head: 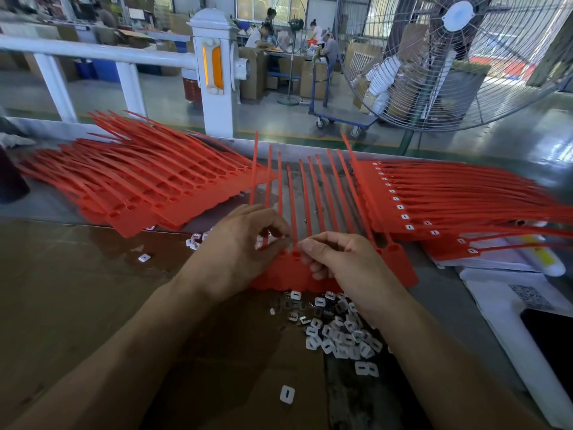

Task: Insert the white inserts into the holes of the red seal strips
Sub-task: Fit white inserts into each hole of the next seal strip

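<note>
A connected row of red seal strips (400,268) lies at the middle of the table, tails pointing away from me. My left hand (245,243) hovers over its left part with fingers curled, thumb and forefinger pinched together near a hole; what they pinch is hidden. My right hand (338,259) rests on the row's flat tags, its fingertips curled beside an open hole (296,253). A heap of white inserts (341,333) lies just in front of the row, under my right wrist. Single inserts (287,393) lie scattered closer to me.
A stack of red strips with open holes (148,187) lies at the left. A stack with white inserts fitted (434,206) lies at the right, over white papers (502,293). A dark phone (552,333) sits at the right edge. A few inserts (195,242) lie left of my hands.
</note>
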### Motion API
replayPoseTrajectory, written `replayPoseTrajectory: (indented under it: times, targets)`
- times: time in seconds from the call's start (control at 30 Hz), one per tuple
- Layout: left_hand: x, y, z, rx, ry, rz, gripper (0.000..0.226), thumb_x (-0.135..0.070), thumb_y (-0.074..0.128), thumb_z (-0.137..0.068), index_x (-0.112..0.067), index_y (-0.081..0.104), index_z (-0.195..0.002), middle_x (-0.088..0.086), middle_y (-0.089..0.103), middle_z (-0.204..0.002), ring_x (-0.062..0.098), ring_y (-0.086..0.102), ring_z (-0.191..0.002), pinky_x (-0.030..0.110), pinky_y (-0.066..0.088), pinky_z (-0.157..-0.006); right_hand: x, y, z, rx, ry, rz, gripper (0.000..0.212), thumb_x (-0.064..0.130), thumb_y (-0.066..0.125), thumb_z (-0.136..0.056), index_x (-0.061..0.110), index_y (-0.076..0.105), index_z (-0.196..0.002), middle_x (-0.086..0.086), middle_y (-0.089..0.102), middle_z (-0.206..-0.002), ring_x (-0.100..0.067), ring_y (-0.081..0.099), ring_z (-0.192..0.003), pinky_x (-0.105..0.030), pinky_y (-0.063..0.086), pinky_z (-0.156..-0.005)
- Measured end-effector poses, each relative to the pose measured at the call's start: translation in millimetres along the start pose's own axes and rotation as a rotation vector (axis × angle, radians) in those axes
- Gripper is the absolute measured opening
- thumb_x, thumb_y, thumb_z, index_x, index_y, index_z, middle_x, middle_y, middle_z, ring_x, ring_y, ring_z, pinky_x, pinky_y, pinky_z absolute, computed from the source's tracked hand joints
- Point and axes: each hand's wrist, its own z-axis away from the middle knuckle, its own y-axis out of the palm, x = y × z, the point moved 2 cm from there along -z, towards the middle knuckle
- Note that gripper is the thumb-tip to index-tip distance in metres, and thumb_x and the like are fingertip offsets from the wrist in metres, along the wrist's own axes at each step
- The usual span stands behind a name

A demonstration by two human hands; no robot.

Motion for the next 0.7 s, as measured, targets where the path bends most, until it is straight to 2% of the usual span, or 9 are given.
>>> replayPoseTrajectory:
  times: [0.13,0.23,0.4,0.7]
  targets:
    - [24.9,-17.7,-1.9,-0.021,-0.264,-0.001,0.013,-0.020,0.078,-0.086,-0.032,0.071,-0.085,-0.017,0.068,-0.080,0.000,0.062,-0.078,0.014,0.045,-0.064,-2.1,-0.6,-0.7,-0.023,0.004,-0.014,0.014,0.032,0.068,-0.098,0.023,0.079,-0.101,0.004,0.077,-0.089,-0.002,0.069,-0.078,-0.019,0.054,-0.073]
    - [35.8,-26.2,0.2,0.027,-0.388,-0.026,0.016,-0.020,0.080,-0.084,-0.032,0.072,-0.079,-0.017,0.069,-0.076,-0.002,0.062,-0.073,0.015,0.043,-0.062,-3.7,-1.4,-1.2,-0.030,0.001,-0.022,0.013,0.030,0.068,-0.098,0.024,0.079,-0.100,0.003,0.078,-0.089,-0.003,0.069,-0.079,-0.019,0.054,-0.073]
    - [33.4,-26.7,2.4,0.220,-0.455,0.009,0.014,-0.014,0.082,-0.082,-0.027,0.076,-0.082,-0.012,0.073,-0.080,0.003,0.067,-0.075,0.026,0.053,-0.074,-5.7,-1.6,-1.6,-0.030,-0.006,-0.001,0.013,0.032,0.068,-0.098,0.026,0.080,-0.099,0.004,0.078,-0.089,-0.003,0.069,-0.079,-0.019,0.054,-0.072]
    - [35.1,-22.0,5.6,0.249,-0.496,-0.058,0.014,-0.017,0.082,-0.080,-0.030,0.078,-0.084,-0.014,0.074,-0.082,0.004,0.067,-0.082,0.034,0.055,-0.083,-5.6,-1.2,0.2,-0.029,-0.017,0.045,0.013,0.033,0.067,-0.098,0.027,0.078,-0.101,0.007,0.078,-0.090,-0.002,0.070,-0.080,-0.020,0.054,-0.072]
